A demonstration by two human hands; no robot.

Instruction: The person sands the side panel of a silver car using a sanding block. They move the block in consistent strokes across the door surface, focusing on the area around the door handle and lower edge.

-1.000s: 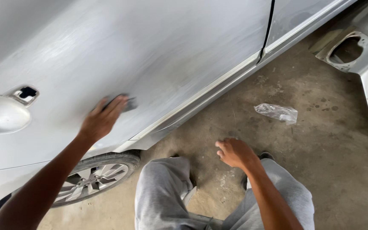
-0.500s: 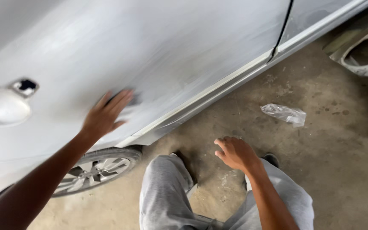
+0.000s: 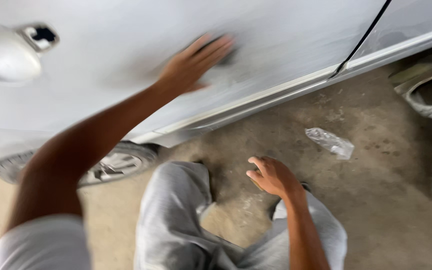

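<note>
Since half a second ago the left hand (image 3: 196,62) has slid up and to the right across the car door panel (image 3: 126,65), away from the dark square recess (image 3: 40,35) near the rounded grey mirror housing (image 3: 1,57), and it is smeared with motion blur. Nearest the camera, soft grey sweatpants (image 3: 176,220) cover the bent knees, their knit cloth creased at the fold. Resting loosely by the right knee, the right hand (image 3: 271,176) holds nothing; its fingers curl inward, slightly apart, above the rough concrete floor (image 3: 376,200), which is mottled, stained and dusty. Just behind the left knee, the curved black tyre and silvery spoked wheel (image 3: 111,162) show under the door's lower edge. Farther out, the left hand lies flat on the panel, fingers stretched out and close together, pressing a small dark pad (image 3: 226,52) that peeks out beyond the fingertips; the blur hides its exact shape and material. That panel is broad, smooth and matt pale grey, dull and faintly scuffed where the hand passes, with a lighter straight sill strip (image 3: 256,102) along the bottom and a thin dark door seam (image 3: 361,42) running slantwise at the right. On the floor to the right lies a crumpled clear plastic wrapper (image 3: 330,142), and beyond it a loose grey body part (image 3: 428,92) with an oval opening.
</note>
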